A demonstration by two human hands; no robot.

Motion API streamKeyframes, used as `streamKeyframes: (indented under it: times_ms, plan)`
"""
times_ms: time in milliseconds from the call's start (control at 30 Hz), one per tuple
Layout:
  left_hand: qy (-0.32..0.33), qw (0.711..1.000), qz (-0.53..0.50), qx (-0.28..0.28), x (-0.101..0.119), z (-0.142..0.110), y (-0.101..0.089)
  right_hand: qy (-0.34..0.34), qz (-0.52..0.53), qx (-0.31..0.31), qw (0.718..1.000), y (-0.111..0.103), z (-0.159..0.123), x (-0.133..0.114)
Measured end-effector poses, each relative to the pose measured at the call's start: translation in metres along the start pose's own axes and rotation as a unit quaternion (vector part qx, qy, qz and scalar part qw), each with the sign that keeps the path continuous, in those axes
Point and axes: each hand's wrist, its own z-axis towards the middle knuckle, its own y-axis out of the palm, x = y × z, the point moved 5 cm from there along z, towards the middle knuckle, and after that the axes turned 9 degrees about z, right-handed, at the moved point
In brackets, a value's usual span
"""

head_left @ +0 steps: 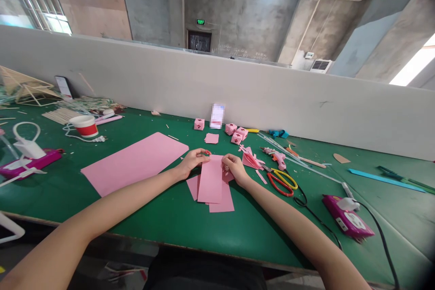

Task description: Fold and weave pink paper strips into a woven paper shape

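Between my hands is a pink paper strip (210,181), lying over other pink paper pieces (226,204) on the green table. My left hand (193,161) pinches the strip's upper left corner between thumb and fingers. At the strip's upper right edge, my right hand (234,166) has its fingers closed on the paper. To the left lies a large pink paper sheet (136,161). Just right of my right hand are thin pink paper scraps (251,159) and scissors (283,182) with one red and one yellow handle loop.
Several folded pink paper cubes (237,137) and a small stack of pink squares (211,138) sit near a propped phone (217,116). A pink glue gun (277,157) and purple power strip (348,217) are to the right. A paper cup (84,126) stands left.
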Motion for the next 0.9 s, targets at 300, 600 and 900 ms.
streamKeyframes:
  times_ms: [300, 600, 900]
  plan:
    - [0.011, 1.000, -0.001, -0.004, -0.002, 0.000, -0.001, 0.003, 0.000, -0.028, 1.000, 0.005, -0.001, 0.000]
    - [0.020, 0.999, 0.020, 0.030, 0.000, -0.002, -0.002, -0.029, -0.070, -0.063, 0.995, 0.011, -0.005, -0.004]
    - [0.060, 0.992, 0.113, -0.019, 0.000, -0.002, 0.008, -0.041, -0.123, -0.098, 0.987, 0.012, -0.001, 0.004]
